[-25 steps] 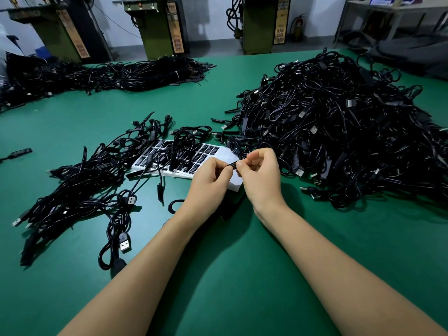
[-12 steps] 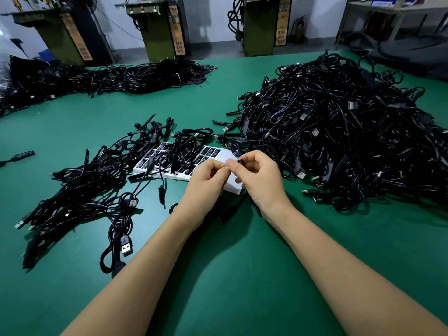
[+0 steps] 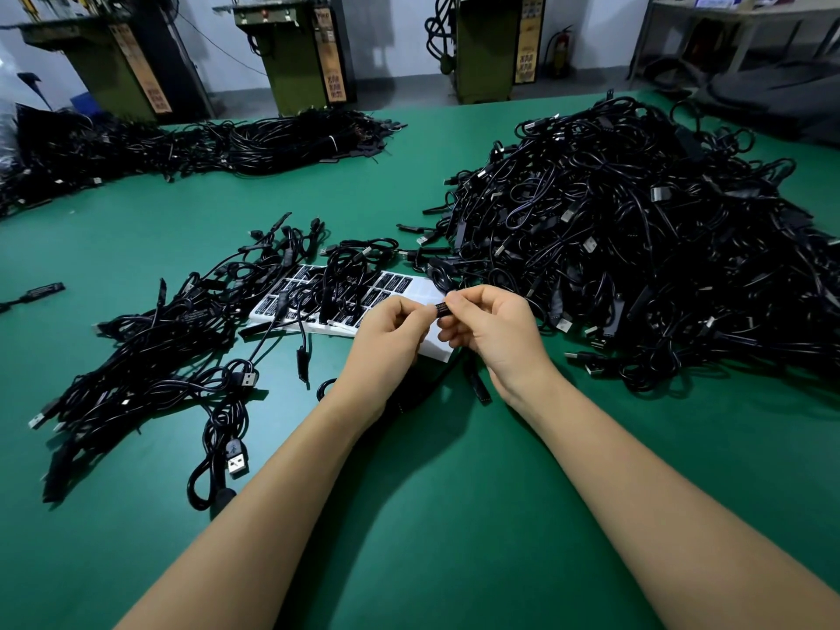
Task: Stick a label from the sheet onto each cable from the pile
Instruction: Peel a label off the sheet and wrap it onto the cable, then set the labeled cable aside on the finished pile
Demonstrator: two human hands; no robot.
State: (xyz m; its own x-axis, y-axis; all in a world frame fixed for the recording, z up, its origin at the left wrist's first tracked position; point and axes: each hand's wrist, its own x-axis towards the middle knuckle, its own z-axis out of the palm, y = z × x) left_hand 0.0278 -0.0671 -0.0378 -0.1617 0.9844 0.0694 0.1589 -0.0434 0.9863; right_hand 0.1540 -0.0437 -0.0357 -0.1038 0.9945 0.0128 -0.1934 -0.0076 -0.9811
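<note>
Both hands meet at the table's middle over a small black cable part [image 3: 440, 308] with a printed label on it. My left hand [image 3: 390, 335] pinches its left end and my right hand [image 3: 495, 330] pinches its right end. The rest of that cable [image 3: 475, 385] hangs down under my hands onto the mat. The white label sheet [image 3: 420, 288] with black labels lies just behind my hands, partly under loose cables. The big pile of black cables [image 3: 636, 247] rises to the right.
A smaller heap of black cables [image 3: 150, 352] spreads at the left, with a USB plug [image 3: 236, 461] near my left forearm. More cable bundles [image 3: 218, 147] lie along the table's far edge. Green machines [image 3: 304, 52] stand beyond the green table [image 3: 454, 516].
My hands have shifted slightly and turned the black part, so its printed label face now shows between my fingertips. The piles and sheet have not moved.
</note>
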